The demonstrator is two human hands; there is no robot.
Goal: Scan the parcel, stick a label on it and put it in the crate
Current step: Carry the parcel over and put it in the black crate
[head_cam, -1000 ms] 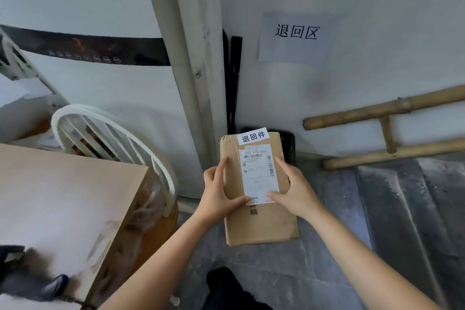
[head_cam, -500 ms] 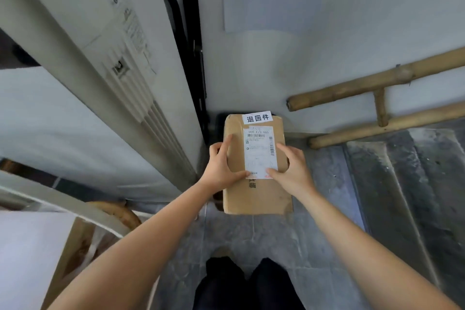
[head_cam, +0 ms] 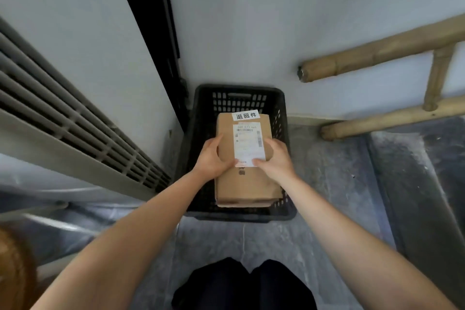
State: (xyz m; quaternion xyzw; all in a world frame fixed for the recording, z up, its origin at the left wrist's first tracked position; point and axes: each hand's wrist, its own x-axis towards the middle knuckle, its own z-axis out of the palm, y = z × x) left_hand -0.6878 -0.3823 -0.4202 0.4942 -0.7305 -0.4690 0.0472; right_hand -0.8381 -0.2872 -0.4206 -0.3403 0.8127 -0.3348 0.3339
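A brown cardboard parcel (head_cam: pixel 245 182) carries a white shipping slip and a small white label (head_cam: pixel 245 115) with black characters at its far end. I hold it flat over a black plastic crate (head_cam: pixel 239 98) on the floor against the wall. My left hand (head_cam: pixel 214 158) grips its left edge and my right hand (head_cam: pixel 273 158) grips its right edge. Another brown parcel edge shows just beneath it inside the crate; whether the two touch I cannot tell.
A tall white air-conditioner unit (head_cam: pixel 75 98) with a grille stands at the left, close to the crate. A bamboo ladder (head_cam: pixel 392 58) leans along the wall at the right. Grey stone floor (head_cam: pixel 352 184) and my dark trousers (head_cam: pixel 241 284) lie below.
My view has tilted down and closer, so the crate has come into sight. Both hands have carried the parcel forward and down over the crate, still holding it.
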